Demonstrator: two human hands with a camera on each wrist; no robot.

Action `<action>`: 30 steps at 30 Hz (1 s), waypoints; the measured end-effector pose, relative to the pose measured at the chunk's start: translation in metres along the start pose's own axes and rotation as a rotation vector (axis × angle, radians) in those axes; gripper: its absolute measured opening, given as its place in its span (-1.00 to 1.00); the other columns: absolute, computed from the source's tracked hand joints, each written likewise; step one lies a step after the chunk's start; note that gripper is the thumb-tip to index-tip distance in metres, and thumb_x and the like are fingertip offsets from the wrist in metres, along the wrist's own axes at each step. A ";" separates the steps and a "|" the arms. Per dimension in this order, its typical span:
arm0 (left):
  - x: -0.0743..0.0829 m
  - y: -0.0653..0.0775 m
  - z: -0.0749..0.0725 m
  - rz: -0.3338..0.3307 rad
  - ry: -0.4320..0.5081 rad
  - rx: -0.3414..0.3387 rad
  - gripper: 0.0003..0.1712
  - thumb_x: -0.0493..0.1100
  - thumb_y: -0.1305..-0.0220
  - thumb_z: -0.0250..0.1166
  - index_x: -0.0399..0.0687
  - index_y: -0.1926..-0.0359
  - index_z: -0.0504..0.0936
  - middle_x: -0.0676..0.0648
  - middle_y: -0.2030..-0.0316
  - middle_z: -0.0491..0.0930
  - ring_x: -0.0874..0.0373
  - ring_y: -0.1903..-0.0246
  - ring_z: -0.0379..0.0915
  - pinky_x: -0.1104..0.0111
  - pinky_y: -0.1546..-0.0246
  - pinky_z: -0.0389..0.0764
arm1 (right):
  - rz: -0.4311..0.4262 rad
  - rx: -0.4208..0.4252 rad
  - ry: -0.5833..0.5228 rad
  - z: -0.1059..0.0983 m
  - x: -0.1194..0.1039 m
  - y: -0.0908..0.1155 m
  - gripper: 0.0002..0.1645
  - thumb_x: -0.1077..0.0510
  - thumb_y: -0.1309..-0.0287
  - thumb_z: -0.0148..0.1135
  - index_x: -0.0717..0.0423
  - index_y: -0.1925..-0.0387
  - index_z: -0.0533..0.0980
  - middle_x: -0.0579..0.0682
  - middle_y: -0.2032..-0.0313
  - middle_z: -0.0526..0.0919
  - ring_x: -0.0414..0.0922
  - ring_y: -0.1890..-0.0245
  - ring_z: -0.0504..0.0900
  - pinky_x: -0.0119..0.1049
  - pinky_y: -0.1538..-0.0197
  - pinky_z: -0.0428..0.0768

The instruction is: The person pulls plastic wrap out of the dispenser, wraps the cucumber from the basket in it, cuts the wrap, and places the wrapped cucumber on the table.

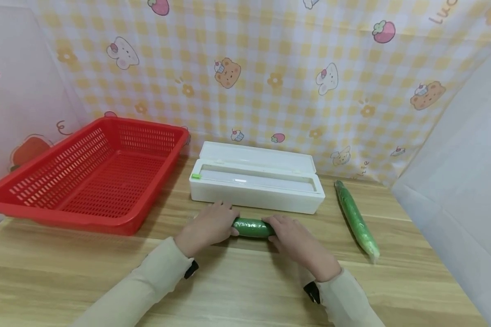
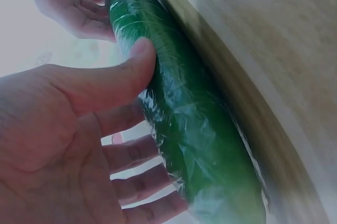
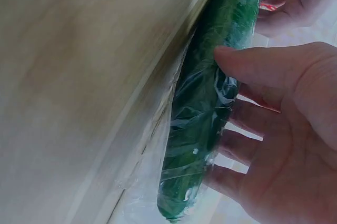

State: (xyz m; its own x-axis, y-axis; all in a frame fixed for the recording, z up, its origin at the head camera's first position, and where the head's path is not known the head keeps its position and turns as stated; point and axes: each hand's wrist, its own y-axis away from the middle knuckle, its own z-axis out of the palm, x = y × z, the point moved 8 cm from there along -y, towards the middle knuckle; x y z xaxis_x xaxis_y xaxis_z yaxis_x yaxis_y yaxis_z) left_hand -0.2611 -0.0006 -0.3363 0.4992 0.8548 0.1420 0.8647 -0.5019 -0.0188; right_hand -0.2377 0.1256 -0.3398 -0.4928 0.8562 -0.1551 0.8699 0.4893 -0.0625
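Observation:
A cucumber (image 1: 253, 228) covered in clear plastic film lies crosswise on the table, in front of the white box. My left hand (image 1: 209, 225) holds its left part, thumb on the near side and fingers over the far side. On the right part, my right hand (image 1: 298, 243) grips it the same way. Seen from the left wrist, the film on the cucumber (image 2: 184, 113) is wrinkled and shiny. Loose film (image 3: 139, 195) sticks out past one end in the right wrist view. In the head view both ends are hidden under the hands.
Just behind the hands stands a long white cling film box (image 1: 253, 200), its lid raised, with a green slider at its left. A red slotted basket (image 1: 157, 186) is at the left. Another wrapped cucumber (image 1: 356, 220) lies at the right. Patterned cloth hangs behind.

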 end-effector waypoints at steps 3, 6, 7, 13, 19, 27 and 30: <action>0.001 0.000 0.000 0.018 -0.045 0.014 -0.61 0.04 -0.13 0.31 -0.10 0.10 0.63 -0.09 0.27 0.47 0.07 0.29 0.29 0.21 0.20 0.46 | 0.004 -0.006 0.004 0.001 0.002 0.000 -0.47 0.24 -0.14 0.22 0.15 -0.17 0.38 0.13 -0.07 0.53 0.06 -0.06 0.52 0.00 -0.08 0.47; 0.002 0.000 -0.002 0.042 -0.083 0.040 -0.61 0.05 -0.13 0.30 -0.09 0.11 0.65 -0.07 0.29 0.45 0.08 0.33 0.25 0.26 0.25 0.42 | -0.015 0.009 0.017 0.001 0.002 -0.001 -0.46 0.26 -0.12 0.24 0.14 -0.17 0.38 0.12 0.00 0.54 0.02 0.05 0.56 -0.04 0.00 0.53; 0.002 0.000 -0.002 0.049 -0.094 0.046 -0.61 0.05 -0.14 0.30 -0.09 0.10 0.64 -0.06 0.29 0.46 0.09 0.34 0.26 0.28 0.27 0.42 | -0.023 0.018 0.020 0.000 0.002 -0.002 -0.46 0.26 -0.12 0.24 0.15 -0.16 0.39 0.11 0.03 0.53 0.01 0.10 0.57 -0.07 0.04 0.55; 0.002 -0.002 -0.004 0.066 -0.071 0.059 -0.63 0.01 -0.15 0.30 -0.03 0.06 0.52 -0.03 0.22 0.54 0.10 0.30 0.36 0.29 0.23 0.45 | 0.007 0.017 0.002 0.002 0.006 -0.005 -0.45 0.29 -0.09 0.26 0.15 -0.16 0.42 0.10 0.17 0.47 -0.11 0.25 0.50 -0.20 0.20 0.56; -0.001 -0.004 -0.002 0.051 -0.012 0.050 -0.73 -0.02 -0.23 0.23 -0.04 0.14 0.47 -0.05 0.27 0.56 0.06 0.33 0.39 0.26 0.26 0.47 | 0.081 -0.017 -0.014 0.006 0.016 -0.006 -0.42 0.27 -0.06 0.29 0.17 -0.17 0.41 0.10 0.23 0.49 -0.07 0.24 0.51 -0.16 0.14 0.54; -0.004 -0.005 0.007 0.002 0.050 -0.038 -0.52 0.04 -0.23 0.22 -0.14 -0.07 0.46 -0.13 0.05 0.55 -0.04 0.05 0.45 0.11 0.05 0.49 | 0.138 -0.035 -0.064 0.004 0.032 -0.002 -0.63 0.27 -0.03 0.31 0.25 0.10 0.43 0.15 0.16 0.59 0.04 0.10 0.58 -0.08 0.03 0.54; -0.003 -0.005 0.008 -0.001 0.069 -0.054 -0.43 0.05 -0.16 0.30 -0.16 -0.11 0.45 -0.14 0.02 0.53 -0.02 0.04 0.43 0.12 0.03 0.47 | 0.138 -0.049 -0.091 -0.001 0.036 0.001 -0.67 0.21 -0.07 0.29 0.17 0.12 0.42 0.09 0.19 0.60 -0.02 0.14 0.59 -0.10 0.07 0.54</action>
State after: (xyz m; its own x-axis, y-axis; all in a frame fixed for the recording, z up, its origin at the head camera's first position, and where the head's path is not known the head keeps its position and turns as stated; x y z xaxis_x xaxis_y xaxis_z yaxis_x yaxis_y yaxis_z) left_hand -0.2669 0.0006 -0.3448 0.4920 0.8449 0.2101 0.8600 -0.5092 0.0341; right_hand -0.2550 0.1567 -0.3448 -0.3630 0.8983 -0.2476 0.9258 0.3777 0.0132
